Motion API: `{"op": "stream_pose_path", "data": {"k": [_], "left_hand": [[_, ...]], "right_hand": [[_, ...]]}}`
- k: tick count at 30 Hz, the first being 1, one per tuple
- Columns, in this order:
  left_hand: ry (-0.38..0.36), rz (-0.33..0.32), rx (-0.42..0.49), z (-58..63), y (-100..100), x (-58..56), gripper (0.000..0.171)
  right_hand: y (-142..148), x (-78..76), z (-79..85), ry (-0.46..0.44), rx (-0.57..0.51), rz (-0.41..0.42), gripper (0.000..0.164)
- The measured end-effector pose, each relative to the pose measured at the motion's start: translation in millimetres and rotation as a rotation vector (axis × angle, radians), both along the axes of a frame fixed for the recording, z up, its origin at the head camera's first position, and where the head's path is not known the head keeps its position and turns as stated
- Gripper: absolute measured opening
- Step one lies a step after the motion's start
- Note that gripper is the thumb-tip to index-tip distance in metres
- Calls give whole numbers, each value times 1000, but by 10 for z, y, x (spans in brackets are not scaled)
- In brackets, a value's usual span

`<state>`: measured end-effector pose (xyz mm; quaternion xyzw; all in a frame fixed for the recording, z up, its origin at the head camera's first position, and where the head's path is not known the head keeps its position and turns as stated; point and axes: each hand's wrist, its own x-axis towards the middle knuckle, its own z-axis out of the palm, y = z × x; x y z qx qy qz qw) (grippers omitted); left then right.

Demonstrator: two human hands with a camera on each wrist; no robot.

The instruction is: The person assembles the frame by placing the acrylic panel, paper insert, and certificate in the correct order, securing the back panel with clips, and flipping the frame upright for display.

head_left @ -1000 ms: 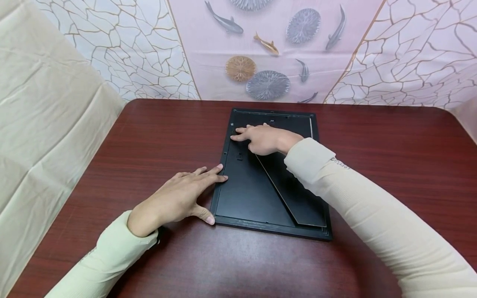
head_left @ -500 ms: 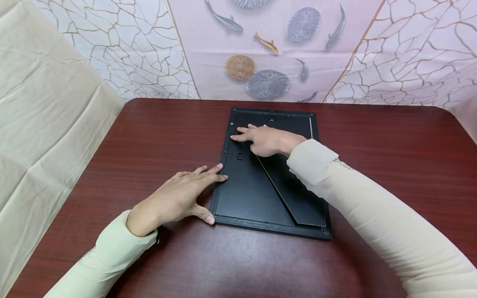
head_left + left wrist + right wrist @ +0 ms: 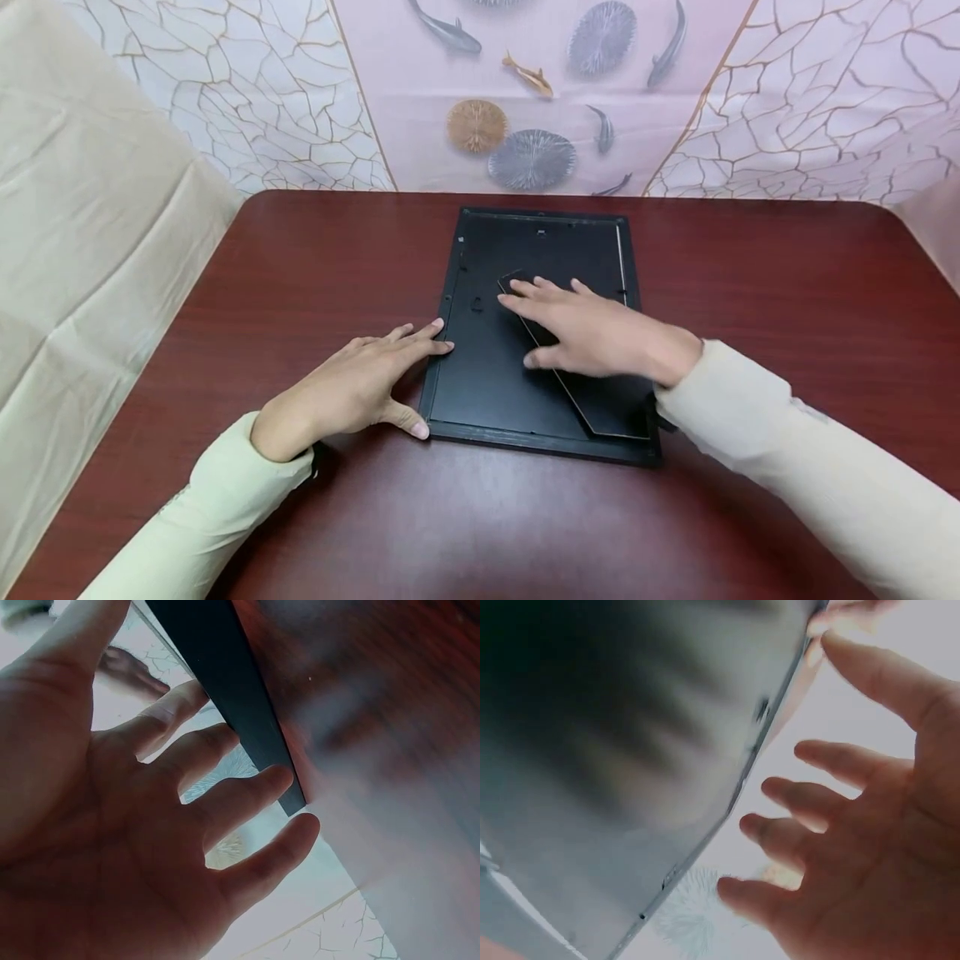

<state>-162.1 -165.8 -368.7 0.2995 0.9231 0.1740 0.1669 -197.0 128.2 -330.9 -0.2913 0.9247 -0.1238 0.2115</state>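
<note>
A black picture frame (image 3: 480, 383) lies back side up, with small metal fittings along its rim. Slanting across its right half is a narrow black stand flap (image 3: 607, 412). My left hand (image 3: 345, 387) rests spread at the frame's lower left edge, thumb near the corner. In the left wrist view its fingers (image 3: 247, 795) lie along the frame's dark side (image 3: 225, 682). Above the flap my right hand (image 3: 600, 333) is spread flat, palm down, covering part of it. The right wrist view shows those fingers (image 3: 780, 844) straight and apart, holding nothing, over the backing (image 3: 577, 855).
The frame lies toward the back of a reddish-brown wooden table (image 3: 337, 250). Behind the table hangs a patterned cloth (image 3: 420, 142) with fish and round motifs. A cream cloth (image 3: 97, 250) drapes down at the left.
My right hand has drawn back from the frame's upper left to over the flap, uncovering the flap's upper end and spreading its fingers. The left hand keeps its place on the frame's edge.
</note>
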Motion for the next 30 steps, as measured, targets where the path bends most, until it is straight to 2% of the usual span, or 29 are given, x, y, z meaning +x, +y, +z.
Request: {"op": "stream_pose_path", "data": {"k": [5, 9, 12, 19, 30], "left_hand": [[-20, 10, 3, 12, -5, -24, 100], [-31, 22, 4, 11, -8, -28, 100], [-44, 30, 10, 4, -7, -31, 101], [-71, 76, -12, 2, 26, -41, 118], [-78, 70, -18, 4, 35, -27, 115]], "right_hand": [[95, 343, -62, 14, -15, -16, 95], [84, 473, -140, 21, -7, -29, 101], [67, 507, -189, 43, 0, -44, 102], [72, 542, -239, 79, -33, -72, 99], [25, 535, -229, 27, -37, -124, 104]]}}
